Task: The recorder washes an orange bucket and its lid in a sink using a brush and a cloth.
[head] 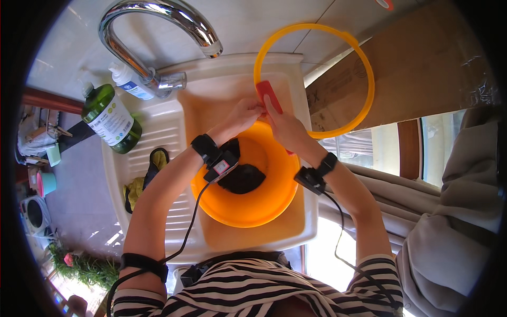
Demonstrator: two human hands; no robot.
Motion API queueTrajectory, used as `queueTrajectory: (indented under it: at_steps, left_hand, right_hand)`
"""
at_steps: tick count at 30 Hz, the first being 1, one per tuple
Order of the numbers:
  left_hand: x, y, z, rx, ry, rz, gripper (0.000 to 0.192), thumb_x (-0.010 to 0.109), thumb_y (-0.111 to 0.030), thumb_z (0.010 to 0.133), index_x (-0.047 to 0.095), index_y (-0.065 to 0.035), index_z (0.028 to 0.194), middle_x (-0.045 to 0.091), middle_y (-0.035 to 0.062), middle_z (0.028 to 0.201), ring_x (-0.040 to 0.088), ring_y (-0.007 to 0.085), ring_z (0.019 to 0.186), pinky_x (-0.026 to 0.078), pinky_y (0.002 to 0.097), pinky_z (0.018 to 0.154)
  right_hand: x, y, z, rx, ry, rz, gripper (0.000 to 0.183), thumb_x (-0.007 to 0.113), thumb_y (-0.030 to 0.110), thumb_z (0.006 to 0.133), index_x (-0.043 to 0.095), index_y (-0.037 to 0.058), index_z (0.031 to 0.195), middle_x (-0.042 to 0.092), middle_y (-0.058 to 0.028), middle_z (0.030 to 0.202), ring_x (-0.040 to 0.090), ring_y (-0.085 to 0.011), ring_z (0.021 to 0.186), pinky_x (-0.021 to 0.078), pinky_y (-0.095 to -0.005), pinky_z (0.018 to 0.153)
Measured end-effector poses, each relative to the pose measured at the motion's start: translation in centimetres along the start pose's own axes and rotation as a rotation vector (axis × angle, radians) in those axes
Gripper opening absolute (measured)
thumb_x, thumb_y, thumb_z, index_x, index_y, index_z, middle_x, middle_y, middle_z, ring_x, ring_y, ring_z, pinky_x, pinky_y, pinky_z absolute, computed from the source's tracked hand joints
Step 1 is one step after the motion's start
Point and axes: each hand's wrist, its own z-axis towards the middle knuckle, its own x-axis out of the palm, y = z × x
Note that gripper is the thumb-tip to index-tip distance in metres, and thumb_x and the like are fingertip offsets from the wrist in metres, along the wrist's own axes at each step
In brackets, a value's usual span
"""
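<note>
My right hand [286, 126] grips the flat red handle [270, 95] of a large yellow plastic hoop [369, 79], its thumb along the handle. The hoop stands out to the upper right of the sink. My left hand [248, 113] meets the right one by the handle, fingers bent together; what lies between its fingertips is hidden. Under both hands, an orange plastic basin [245, 216] rests in the sink [291, 233]. A dark, soft-looking item [251, 180] lies in the basin, partly covered by the device on my left wrist.
A chrome faucet [158, 8] arches at upper left. Near it stand a green bottle [113, 119] and a white pump bottle [132, 84]. A black and yellow cloth item [136, 190] lies on the ribbed drainboard [178, 222]. Cardboard [412, 67] and a grey curtain [439, 233] are at right.
</note>
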Motion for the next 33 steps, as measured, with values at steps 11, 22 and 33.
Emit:
queueTrajectory:
  at_steps: [11,22,33]
  left_hand:
    - [-0.4,1.3,0.4,0.022,-0.033,0.083,0.024,0.045,-0.005,0.081,0.061,0.0056,0.095,0.064,0.0108,0.086,0.059,0.0152,0.082,0.044,0.0249,0.076]
    - [-0.1,2.0,1.4,0.030,0.002,0.167,0.026,0.043,-0.005,0.079,0.061,0.0049,0.095,0.064,0.0110,0.087,0.059,0.0167,0.080,0.044,0.0253,0.074]
    - [-0.9,0.3,-2.3,0.310,-0.174,0.533,0.029,0.044,-0.001,0.079,0.053,0.0037,0.107,0.062,0.0148,0.089,0.059,0.0204,0.086,0.044,0.0283,0.077]
  right_hand:
    - [0.8,-3.1,0.6,-0.178,-0.031,0.026,0.057,0.043,0.017,0.088,0.016,0.0156,0.138,0.055,-0.0256,0.073,0.054,-0.0411,0.062,0.0424,-0.0453,0.055]
    - [0.6,-3.0,-0.7,-0.090,-0.022,-0.033,0.055,0.042,0.016,0.088,0.020,0.0207,0.138,0.054,-0.0236,0.066,0.054,-0.0394,0.060,0.0435,-0.0443,0.055]
    - [-4.7,-1.9,-6.3,-0.077,0.086,-0.352,0.052,0.046,0.017,0.084,0.031,0.0214,0.134,0.059,-0.0190,0.081,0.058,-0.0353,0.072,0.0464,-0.0410,0.064]
